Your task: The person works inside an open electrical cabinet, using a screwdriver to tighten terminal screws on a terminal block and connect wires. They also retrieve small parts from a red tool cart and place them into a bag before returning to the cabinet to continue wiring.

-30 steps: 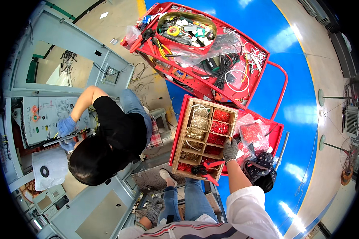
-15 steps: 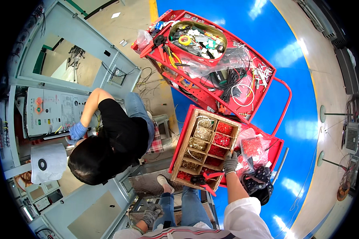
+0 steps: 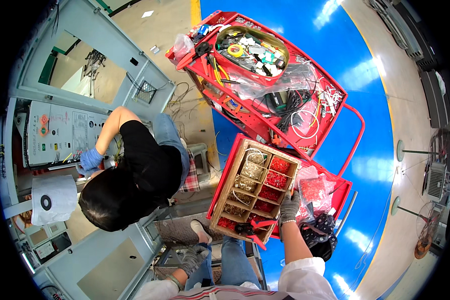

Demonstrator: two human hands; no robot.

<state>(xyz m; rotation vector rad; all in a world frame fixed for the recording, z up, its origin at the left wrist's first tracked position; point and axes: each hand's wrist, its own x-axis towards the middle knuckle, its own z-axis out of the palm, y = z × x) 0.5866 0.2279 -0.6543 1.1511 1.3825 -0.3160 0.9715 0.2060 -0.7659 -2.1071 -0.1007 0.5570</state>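
My grey-gloved right hand (image 3: pixel 289 206) at right wall of brown, compartmented wooden box (image 3: pixel 230 185) on red metal cart (image 3: pixel 343 187); grip unclear. Grey-gloved left hand (image 3: pixel 194 259) half-curled, any hold hidden. Box likely heavy, stiff; grasp opposite walls.

The left of two side-by-side, head-worn fisheye cameras looks steeply down past the wearer's own legs (image 3: pixel 235 262), with the divided wooden box (image 3: pixel 229 186) near, just ahead. Its wide field, bending toward the rim, spans from a grey cabinet (image 3: pixel 117 47) at left to blue floor (image 3: pixel 357 200) at right.
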